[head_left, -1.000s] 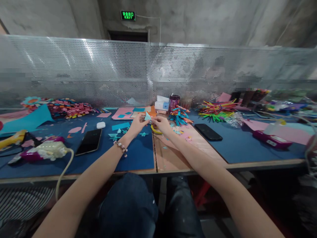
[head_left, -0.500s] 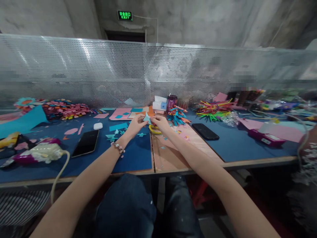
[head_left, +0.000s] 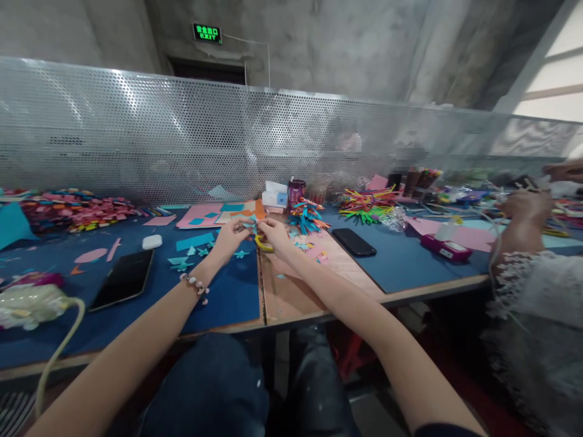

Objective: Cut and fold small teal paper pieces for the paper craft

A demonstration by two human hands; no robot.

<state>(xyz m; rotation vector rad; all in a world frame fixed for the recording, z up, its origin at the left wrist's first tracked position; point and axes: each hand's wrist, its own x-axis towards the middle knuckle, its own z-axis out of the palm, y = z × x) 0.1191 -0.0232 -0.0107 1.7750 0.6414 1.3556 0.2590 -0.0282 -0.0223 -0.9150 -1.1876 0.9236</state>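
Note:
My left hand [head_left: 232,235] and my right hand [head_left: 274,234] meet above the middle of the table. Between their fingertips is a small light-blue piece of paper [head_left: 252,222], pinched from both sides and partly covered by the fingers. Just below the right fingers lie yellow-handled scissors [head_left: 263,244], half hidden. Small folded blue paper pieces [head_left: 181,264] rest on the blue mat left of my hands, near a flat blue paper strip [head_left: 195,241]. Behind the hands lie pink paper sheets [head_left: 186,220] with blue scraps on top.
A phone [head_left: 122,279], a white earphone case [head_left: 152,242] and a glue gun [head_left: 34,303] lie left. Right are another phone [head_left: 354,242], bundled pipe cleaners [head_left: 367,206] and a magenta device [head_left: 445,247]. A co-worker's hand [head_left: 523,212] is at far right. A perforated metal screen [head_left: 296,133] stands behind.
The view has swung to the right, bringing a co-worker's arms in. My fingers have closed further over the blue paper, which shows less and sits lower between them.

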